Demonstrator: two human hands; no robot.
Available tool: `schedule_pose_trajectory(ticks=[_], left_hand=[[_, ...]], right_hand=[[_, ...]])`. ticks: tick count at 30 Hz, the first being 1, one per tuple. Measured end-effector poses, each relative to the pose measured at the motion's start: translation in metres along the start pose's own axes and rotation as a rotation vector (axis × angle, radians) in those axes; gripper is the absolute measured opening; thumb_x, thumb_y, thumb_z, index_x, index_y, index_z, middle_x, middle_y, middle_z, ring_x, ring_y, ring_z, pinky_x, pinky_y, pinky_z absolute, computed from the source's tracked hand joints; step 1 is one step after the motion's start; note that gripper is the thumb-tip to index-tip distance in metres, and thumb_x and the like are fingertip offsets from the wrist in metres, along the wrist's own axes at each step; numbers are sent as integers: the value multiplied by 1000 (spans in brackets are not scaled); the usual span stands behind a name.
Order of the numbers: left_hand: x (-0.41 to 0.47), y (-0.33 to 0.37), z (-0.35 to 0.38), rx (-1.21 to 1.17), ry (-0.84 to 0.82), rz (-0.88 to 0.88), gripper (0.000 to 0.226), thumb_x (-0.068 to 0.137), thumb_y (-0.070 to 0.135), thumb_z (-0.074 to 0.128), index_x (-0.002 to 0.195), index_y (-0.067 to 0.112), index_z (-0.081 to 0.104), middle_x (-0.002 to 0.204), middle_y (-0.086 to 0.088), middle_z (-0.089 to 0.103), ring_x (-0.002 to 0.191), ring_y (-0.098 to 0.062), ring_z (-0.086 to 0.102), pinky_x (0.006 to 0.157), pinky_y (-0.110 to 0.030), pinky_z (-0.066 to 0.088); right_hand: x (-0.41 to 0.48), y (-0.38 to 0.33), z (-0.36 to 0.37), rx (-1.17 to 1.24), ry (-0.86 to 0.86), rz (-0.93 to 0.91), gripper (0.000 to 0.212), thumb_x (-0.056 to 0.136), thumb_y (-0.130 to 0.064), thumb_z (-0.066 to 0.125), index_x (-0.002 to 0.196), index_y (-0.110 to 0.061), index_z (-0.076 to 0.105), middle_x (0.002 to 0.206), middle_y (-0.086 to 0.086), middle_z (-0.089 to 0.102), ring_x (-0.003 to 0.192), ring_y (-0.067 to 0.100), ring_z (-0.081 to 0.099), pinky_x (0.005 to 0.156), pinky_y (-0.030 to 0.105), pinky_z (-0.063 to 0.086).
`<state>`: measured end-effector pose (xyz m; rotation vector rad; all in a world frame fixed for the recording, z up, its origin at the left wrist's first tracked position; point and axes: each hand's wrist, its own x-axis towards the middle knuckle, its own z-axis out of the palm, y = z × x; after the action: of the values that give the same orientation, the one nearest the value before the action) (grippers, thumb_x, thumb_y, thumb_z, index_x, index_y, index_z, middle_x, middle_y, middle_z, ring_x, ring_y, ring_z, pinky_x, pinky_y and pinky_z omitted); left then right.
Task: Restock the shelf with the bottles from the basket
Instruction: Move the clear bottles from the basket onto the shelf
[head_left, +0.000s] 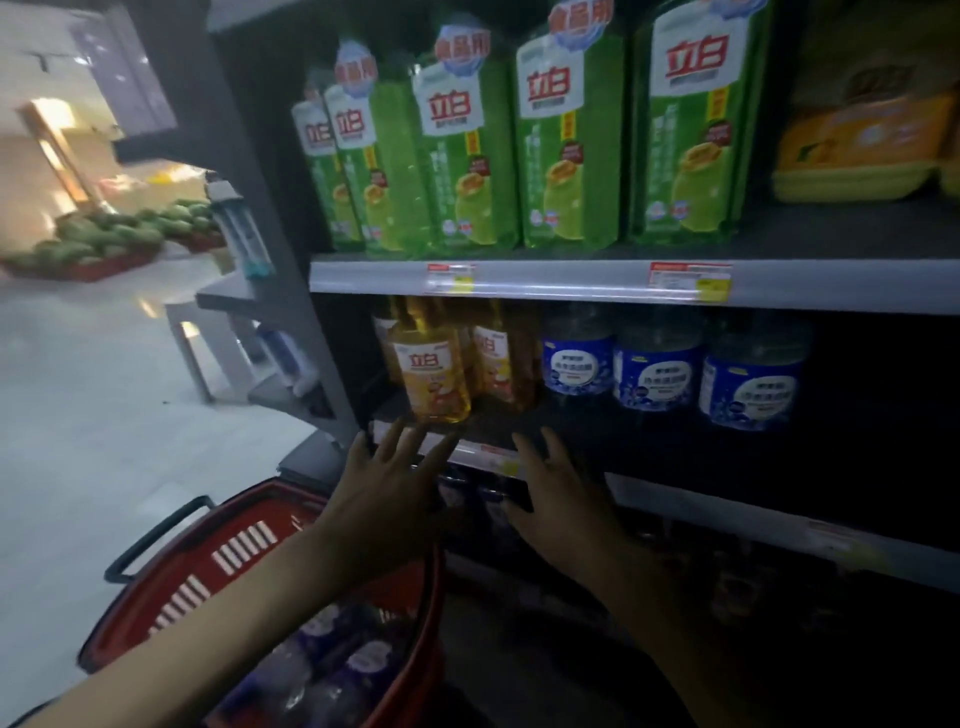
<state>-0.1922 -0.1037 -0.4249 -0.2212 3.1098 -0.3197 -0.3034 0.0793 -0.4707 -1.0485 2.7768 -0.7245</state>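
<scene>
A yellow bottle with a white and red label stands at the front edge of the middle shelf. My left hand hovers just below it, fingers spread, holding nothing. My right hand is a little to the right, also spread and empty, in front of the shelf edge. A red basket sits at lower left under my left forearm, with several dark bottles with pale labels lying in it.
More yellow bottles stand behind the front one, with blue-labelled bottles to their right. Green detergent bottles fill the upper shelf. A dim lower shelf holds dark bottles. The aisle floor lies to the left.
</scene>
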Motion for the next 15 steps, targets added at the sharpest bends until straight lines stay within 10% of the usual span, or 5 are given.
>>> schedule_pose_trajectory(ticks=[2, 6, 11, 15], left_hand=[[-14, -21, 25, 1, -24, -5, 116, 66, 95, -17, 165, 36, -2, 170, -2, -5, 159, -30, -2, 126, -60, 9], [-43, -57, 95, 7, -103, -50, 80, 87, 75, 37, 147, 26, 53, 142, -12, 63, 130, -39, 61, 95, -64, 54], [-85, -85, 185, -36, -262, -114, 67, 91, 73, 38, 127, 28, 72, 134, -15, 68, 118, -40, 69, 86, -61, 59], [-107, -86, 222, -202, -298, -192, 90, 85, 87, 17, 149, 36, 54, 158, -9, 47, 135, -36, 57, 101, -55, 51]], right_hand=[[3, -6, 18, -71, -50, -21, 83, 96, -48, 59, 160, -28, 9, 168, 8, 0, 154, 37, 8, 123, 52, 19], [4, -26, 55, -275, -202, -153, 82, 98, -50, 54, 160, -22, 8, 166, 15, -3, 153, 41, -2, 124, 56, 7], [1, -47, 113, -362, -391, -357, 63, 97, -46, 57, 151, -23, 35, 159, 19, 21, 148, 41, 16, 123, 55, 13], [-2, -46, 157, -413, -500, -493, 60, 100, -33, 49, 157, -27, 29, 164, 17, 20, 151, 40, 13, 124, 52, 9]])
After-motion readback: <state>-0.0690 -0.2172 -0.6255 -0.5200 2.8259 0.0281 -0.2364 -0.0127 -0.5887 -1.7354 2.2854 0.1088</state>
